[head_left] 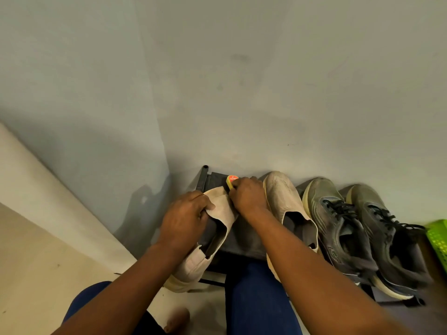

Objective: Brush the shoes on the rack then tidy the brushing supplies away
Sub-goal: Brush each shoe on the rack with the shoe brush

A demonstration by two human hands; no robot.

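My left hand (pixel 185 217) grips a beige slip-on shoe (pixel 219 209) by its collar, tilted at the left end of the dark shoe rack (pixel 242 240). My right hand (pixel 248 197) holds a yellow brush (pixel 231 180) with an orange label against the toe of that shoe; most of the brush is hidden under my fingers. The matching beige shoe (pixel 284 201) lies on the rack just right of my right hand. A pair of grey lace-up sneakers (pixel 343 228) sits further right.
A green plastic basket (pixel 437 235) shows at the right edge beside the sneakers. The wall stands directly behind the rack, with a corner to the left. My legs in blue trousers (pixel 256 301) are close to the rack's front.
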